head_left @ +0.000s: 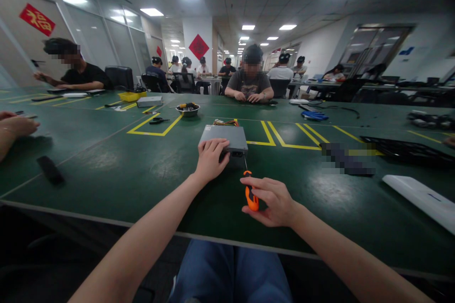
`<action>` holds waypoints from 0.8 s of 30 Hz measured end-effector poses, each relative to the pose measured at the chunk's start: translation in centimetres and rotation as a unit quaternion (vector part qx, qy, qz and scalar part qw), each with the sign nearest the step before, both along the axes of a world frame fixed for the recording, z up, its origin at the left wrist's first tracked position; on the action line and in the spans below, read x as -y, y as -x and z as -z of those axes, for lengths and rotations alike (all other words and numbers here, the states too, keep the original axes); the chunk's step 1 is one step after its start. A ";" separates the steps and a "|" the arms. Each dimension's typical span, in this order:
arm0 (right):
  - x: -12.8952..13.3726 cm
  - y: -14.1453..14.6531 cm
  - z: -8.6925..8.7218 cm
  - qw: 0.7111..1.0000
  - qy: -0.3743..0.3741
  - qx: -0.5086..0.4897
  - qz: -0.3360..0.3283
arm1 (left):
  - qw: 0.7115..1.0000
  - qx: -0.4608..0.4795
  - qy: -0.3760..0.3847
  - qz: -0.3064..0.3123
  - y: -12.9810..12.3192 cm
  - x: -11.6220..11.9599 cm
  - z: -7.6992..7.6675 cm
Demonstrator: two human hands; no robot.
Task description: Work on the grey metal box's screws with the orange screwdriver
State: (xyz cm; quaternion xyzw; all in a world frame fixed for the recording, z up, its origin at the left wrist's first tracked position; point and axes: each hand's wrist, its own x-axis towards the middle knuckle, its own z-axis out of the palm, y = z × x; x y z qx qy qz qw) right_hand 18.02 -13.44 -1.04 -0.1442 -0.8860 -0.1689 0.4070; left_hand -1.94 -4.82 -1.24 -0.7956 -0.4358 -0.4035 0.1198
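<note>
Resting palm-down on a flat grey metal box (222, 138), the left hand (211, 158) lies open across its near corner, fingers curved over the top and not wrapped beneath it. The box sits on the dark green surface (106, 165) among yellow tape lines, its casing plain and matte, with a dark socket on the near face (a small bundle of coloured wires (225, 123) lies just behind it, partly hidden). The right hand (272, 201) is clenched around an orange-handled screwdriver (251, 197), fingers wrapped across the grip, with the thin shaft rising toward the near edge of the box. Both bare forearms reach in from the bottom of the view, angling inward from either side. The screwdriver's tip is too dark and small to make out, so whether it touches the box or a screw cannot be told, and the left hand covers part of the casing. Farther right, a pixelated patch (348, 158) hides whatever lies there, near a black grille (405, 149) and a white panel (421, 201); ahead, a steel bowl (187, 110) sits on the surface
</note>
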 end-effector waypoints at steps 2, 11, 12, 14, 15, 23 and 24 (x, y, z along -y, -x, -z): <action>-0.1 -0.2 0.1 1.000 0.007 0.007 0.006 | 1.000 -0.002 0.001 -0.001 0.0 0.0 0.0; 0.2 -0.5 -0.7 0.997 -0.020 0.062 0.034 | 1.000 -0.003 0.003 -0.002 0.0 0.0 -0.1; 0.1 -0.6 -0.7 0.998 -0.026 0.049 0.031 | 1.000 -0.004 0.005 -0.001 0.0 0.0 -0.1; -0.2 -0.7 -0.5 0.999 -0.027 0.028 0.026 | 1.000 -0.003 0.004 0.000 0.0 0.0 -0.1; -0.3 -0.7 -0.5 0.999 -0.024 0.025 0.024 | 1.000 -0.002 0.003 0.001 0.0 0.0 0.0; -1.2 -1.2 -0.4 0.987 -0.055 0.147 0.032 | 1.000 -0.004 0.006 0.002 0.1 0.0 -0.1; -1.3 -1.2 -0.2 0.986 -0.058 0.152 0.026 | 1.000 -0.004 0.007 0.002 0.1 0.0 -0.1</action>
